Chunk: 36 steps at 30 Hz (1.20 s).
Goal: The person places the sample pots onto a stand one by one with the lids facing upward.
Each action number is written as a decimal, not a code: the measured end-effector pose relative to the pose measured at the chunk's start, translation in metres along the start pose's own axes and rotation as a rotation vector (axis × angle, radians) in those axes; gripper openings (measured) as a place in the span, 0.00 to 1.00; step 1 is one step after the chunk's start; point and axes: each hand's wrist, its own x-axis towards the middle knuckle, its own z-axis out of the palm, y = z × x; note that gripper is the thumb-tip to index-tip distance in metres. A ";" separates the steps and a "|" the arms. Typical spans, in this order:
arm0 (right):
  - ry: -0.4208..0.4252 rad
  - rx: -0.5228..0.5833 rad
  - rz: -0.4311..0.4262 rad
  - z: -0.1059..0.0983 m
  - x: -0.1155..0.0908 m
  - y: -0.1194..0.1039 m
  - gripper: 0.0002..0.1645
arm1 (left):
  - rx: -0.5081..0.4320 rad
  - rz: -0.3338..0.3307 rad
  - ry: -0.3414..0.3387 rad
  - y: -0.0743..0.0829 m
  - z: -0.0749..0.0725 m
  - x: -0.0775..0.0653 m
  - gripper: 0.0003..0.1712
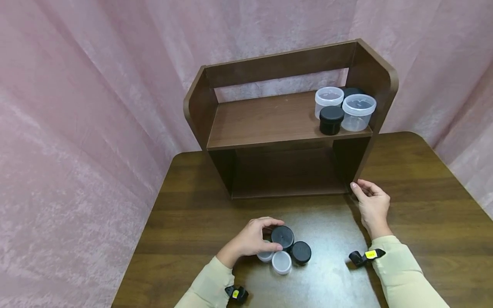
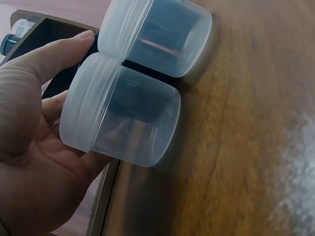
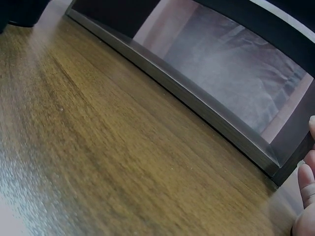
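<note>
Four small jars stand in a cluster on the table. My left hand (image 1: 252,237) reaches over them, thumb and fingers around the larger black-lidded jar (image 1: 283,236). Close against it are a smaller black-lidded jar (image 1: 301,252) and two clear jars with whitish lids, one in front (image 1: 282,262) and one partly under the hand (image 1: 264,256). The left wrist view has the clear jars (image 2: 142,123) upright on the table, hiding most of the black one. My right hand (image 1: 373,207) grips the lower right edge of a brown two-tier shelf (image 1: 265,119) between thumb and fingers.
On the shelf's upper tier, at its right end, stand two clear jars, one in front (image 1: 356,122) and one behind (image 1: 322,109), a small black jar (image 1: 330,124) and a dark lid (image 1: 352,91) behind. A pink curtain (image 1: 115,85) hangs behind the wooden table (image 1: 423,205).
</note>
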 end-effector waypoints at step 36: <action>0.007 -0.040 0.007 -0.002 -0.003 -0.002 0.13 | 0.020 0.051 0.050 -0.002 0.005 -0.002 0.37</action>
